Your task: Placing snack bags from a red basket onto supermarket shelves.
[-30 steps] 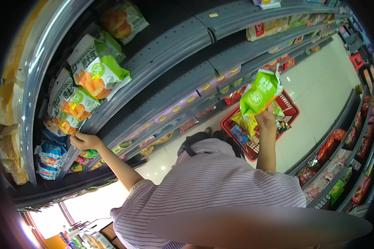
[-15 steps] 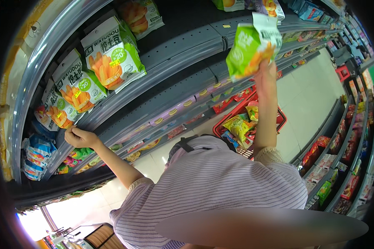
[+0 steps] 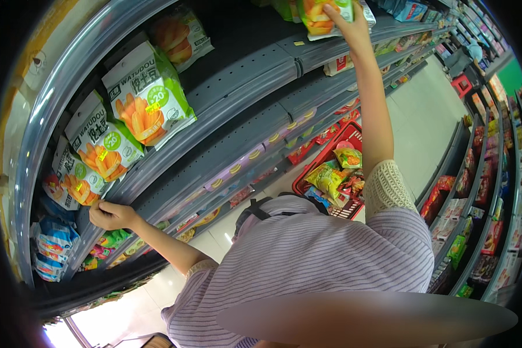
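Note:
At the top of the head view, my right hand (image 3: 352, 30) reaches far up the shelf. Its fingers close on a green and white snack bag (image 3: 314, 22) with orange potato strips printed on it, partly cut off by the picture's edge. On the left, my left hand (image 3: 109, 216) is curled closed against the shelf's front edge, touching or almost touching the bottom corner of a similar snack bag (image 3: 78, 184). What its fingers grip, if anything, is hidden. Two more such bags, a middle one (image 3: 105, 142) and a larger front one (image 3: 148, 104), lean beside it.
A red shopping basket (image 3: 300, 184) with several snack packets stands on the floor below the shelf. Blue packs (image 3: 55, 249) sit at the far left. Lower shelves (image 3: 255, 124) run beneath the bags. Another shelf unit (image 3: 475, 191) stands across the aisle, and a person (image 3: 475, 51) is farther along it.
My right hand has carried its snack bag up from above the aisle to the upper shelf. My left hand stays by the shelf edge. The view has shifted slightly.

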A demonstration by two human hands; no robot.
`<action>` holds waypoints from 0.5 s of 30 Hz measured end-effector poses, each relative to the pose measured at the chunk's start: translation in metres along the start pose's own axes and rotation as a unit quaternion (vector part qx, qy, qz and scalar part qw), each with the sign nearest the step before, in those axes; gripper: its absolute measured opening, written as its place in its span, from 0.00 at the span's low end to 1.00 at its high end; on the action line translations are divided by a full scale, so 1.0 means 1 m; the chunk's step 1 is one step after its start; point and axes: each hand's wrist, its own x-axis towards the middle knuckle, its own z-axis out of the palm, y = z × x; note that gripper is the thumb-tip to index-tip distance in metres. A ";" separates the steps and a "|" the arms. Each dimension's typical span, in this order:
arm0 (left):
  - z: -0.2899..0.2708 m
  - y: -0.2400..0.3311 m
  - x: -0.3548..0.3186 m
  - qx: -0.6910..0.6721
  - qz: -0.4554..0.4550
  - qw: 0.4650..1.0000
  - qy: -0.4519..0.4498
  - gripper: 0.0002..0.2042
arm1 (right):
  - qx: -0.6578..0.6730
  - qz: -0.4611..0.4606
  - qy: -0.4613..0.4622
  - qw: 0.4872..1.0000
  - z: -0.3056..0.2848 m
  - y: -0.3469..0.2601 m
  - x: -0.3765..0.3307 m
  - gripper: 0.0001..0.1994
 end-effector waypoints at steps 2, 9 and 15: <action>0.001 -0.001 0.000 0.002 0.003 1.000 -0.001 0.11 | -0.133 -0.005 -0.055 0.990 0.004 0.004 0.009 0.35; 0.001 -0.003 -0.001 0.003 0.014 1.000 0.004 0.11 | -0.253 -0.019 -0.021 0.967 0.006 0.039 0.013 0.43; 0.001 -0.005 0.000 0.002 0.025 1.000 -0.002 0.11 | -0.201 -0.049 -0.116 0.972 -0.007 0.032 0.008 0.44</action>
